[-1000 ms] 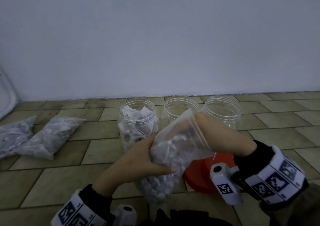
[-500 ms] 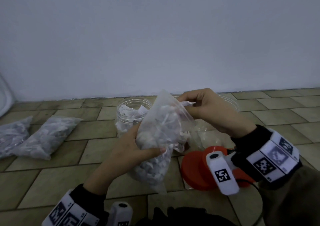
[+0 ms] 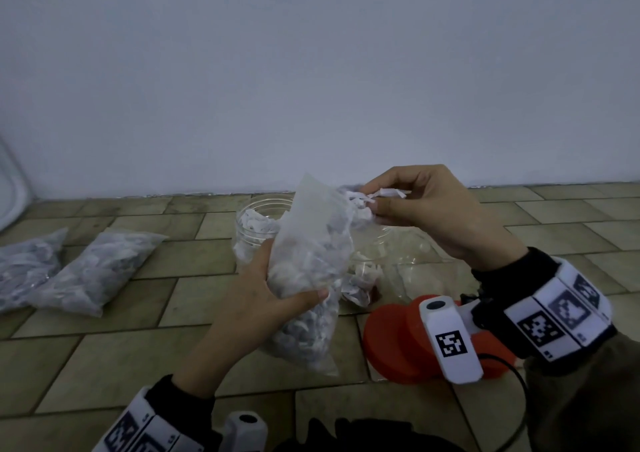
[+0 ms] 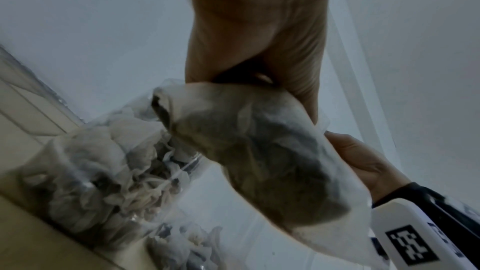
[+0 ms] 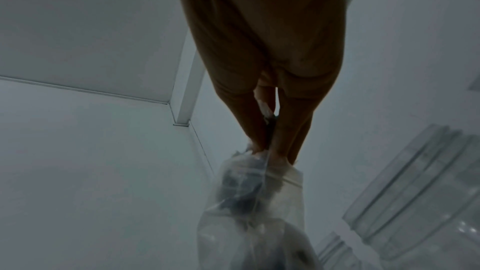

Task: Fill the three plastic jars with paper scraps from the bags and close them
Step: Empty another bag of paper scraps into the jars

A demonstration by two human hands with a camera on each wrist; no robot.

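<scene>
Scraps [image 3: 360, 198] now out, between right hand [image 3: 426, 209] fingers

Held above floor: bag [image 3: 308, 261], gripped mid-body by left hand [image 3: 256, 299], right hand [image 3: 426, 212] pinching scraps [image 3: 363, 198] at mouth. Behind grip, filled jar [image 3: 252, 230]; right, lids [image 3: 394, 340]; far left, two bags [image 3: 93, 271].

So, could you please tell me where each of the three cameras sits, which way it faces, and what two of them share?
Head: worn on the head, looking forward and down at the floor; shows both hands, left hand gripping the bag, right hand pinching scraps at its mouth.
Left wrist: looks along the left palm at the bag and filled jar.
Right wrist: looks along the right fingers at the bag mouth.
All three share the bag.
</scene>
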